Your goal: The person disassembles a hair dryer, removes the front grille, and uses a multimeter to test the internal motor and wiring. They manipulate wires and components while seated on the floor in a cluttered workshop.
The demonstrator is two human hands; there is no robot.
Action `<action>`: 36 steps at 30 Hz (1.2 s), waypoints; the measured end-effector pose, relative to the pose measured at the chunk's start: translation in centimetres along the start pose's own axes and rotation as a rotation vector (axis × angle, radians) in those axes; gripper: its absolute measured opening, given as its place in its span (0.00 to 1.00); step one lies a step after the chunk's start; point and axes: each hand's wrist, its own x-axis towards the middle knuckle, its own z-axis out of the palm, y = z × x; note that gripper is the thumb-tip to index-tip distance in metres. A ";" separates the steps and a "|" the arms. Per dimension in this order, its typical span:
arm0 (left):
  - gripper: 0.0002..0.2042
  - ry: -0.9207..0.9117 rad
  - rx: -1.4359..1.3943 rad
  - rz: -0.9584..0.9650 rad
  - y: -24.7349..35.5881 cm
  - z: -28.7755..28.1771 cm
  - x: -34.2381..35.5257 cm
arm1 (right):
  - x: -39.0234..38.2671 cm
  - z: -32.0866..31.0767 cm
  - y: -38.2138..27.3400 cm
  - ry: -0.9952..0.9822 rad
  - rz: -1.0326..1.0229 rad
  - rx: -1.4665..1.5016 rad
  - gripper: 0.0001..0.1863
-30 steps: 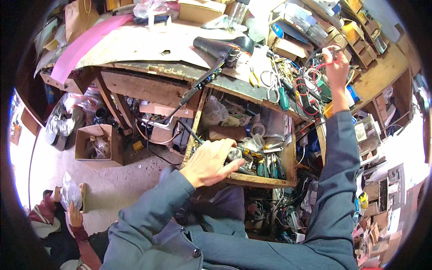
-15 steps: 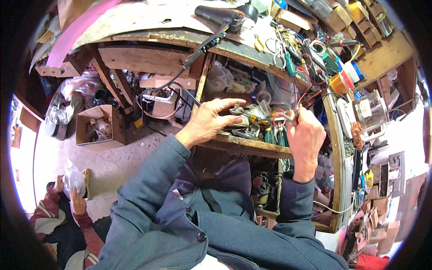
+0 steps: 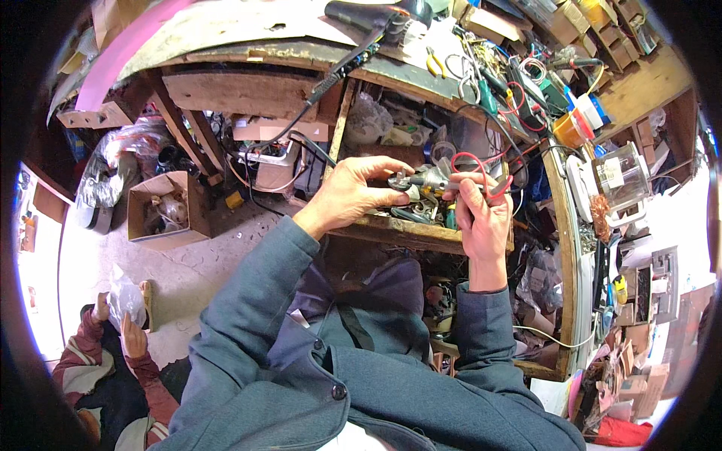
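Observation:
My left hand (image 3: pixel 347 194) pinches a small silvery metal part (image 3: pixel 398 182) between thumb and fingers, above a wooden drawer (image 3: pixel 421 231). My right hand (image 3: pixel 485 218) is closed on a slim grey tool (image 3: pixel 451 186), its front end directed left at the part. Whether they touch, I cannot tell. A thick red loop (image 3: pixel 471 156), perhaps a cable, curves around the right fingers. Beneath both hands, the drawer holds jumbled tools and small parts, some in clear plastic bags (image 3: pixel 368 124).
Above the drawer runs a worktop (image 3: pixel 256 37) bearing a black bicycle saddle (image 3: pixel 376 16), yellow-handled pliers (image 3: pixel 435 63) and tangled wires. An open cardboard box (image 3: pixel 169 214) stands on the floor at left. Below it another person's hands hold a clear bag (image 3: pixel 129 297). A clear jug (image 3: pixel 620 180) sits at right.
My right hand has moved left and turned, bringing the grey tool up to the metal part. The red loop has risen beside it. My left hand has stayed nearly still.

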 end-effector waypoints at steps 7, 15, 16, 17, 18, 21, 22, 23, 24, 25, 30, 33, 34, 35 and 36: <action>0.16 0.034 0.054 0.036 0.6 -0.2 -0.1 | 0.1 -0.3 0.9 0.034 0.032 0.023 0.11; 0.13 0.044 0.030 0.030 0.0 -0.3 -0.3 | -0.2 0.1 1.5 0.066 0.121 0.102 0.14; 0.13 0.051 0.045 0.037 -0.1 -0.3 -0.4 | -0.2 0.2 1.3 0.071 0.138 0.091 0.16; 0.13 0.053 0.028 0.038 -0.1 -0.2 -0.6 | -0.2 0.1 1.4 0.067 0.175 0.071 0.18; 0.13 0.068 0.052 0.025 0.1 -0.1 -0.6 | -0.1 -0.1 1.4 0.064 0.212 0.050 0.20; 0.12 0.102 0.118 0.063 0.2 0.0 -0.6 | -0.2 -0.7 1.3 0.019 0.315 -0.031 0.27; 0.11 0.114 0.132 0.072 0.0 0.0 -0.5 | -0.3 -0.9 1.1 -0.002 0.349 -0.061 0.30; 0.11 0.126 0.144 0.081 -0.1 0.1 -0.5 | -0.3 -1.1 0.9 -0.039 0.376 -0.109 0.34; 0.11 0.141 0.163 0.092 -0.1 0.3 -0.5 | -0.4 -1.2 0.6 -0.058 0.404 -0.137 0.34; 0.11 0.156 0.183 0.104 -0.1 0.4 -0.6 | -0.6 -1.2 0.2 -0.077 0.432 -0.165 0.35; 0.11 0.161 0.340 0.114 0.2 0.4 -0.5 | -1.4 -2.4 -0.7 -0.288 0.528 -0.083 0.34; 0.12 0.175 0.482 0.138 0.1 0.6 -0.4 | -1.4 -2.6 -2.2 -0.432 0.391 -0.085 0.43; 0.12 0.175 0.493 0.150 0.1 0.7 -0.4 | -0.9 -2.8 -2.3 -0.465 0.315 -0.113 0.45; 0.12 0.179 0.510 0.157 0.1 0.8 -0.4 | -0.6 -2.3 -2.0 -0.383 0.256 -0.114 0.47; 0.12 0.187 0.528 0.161 0.2 0.8 -0.5 | 0.5 -2.2 -3.0 -0.440 0.257 -0.094 0.46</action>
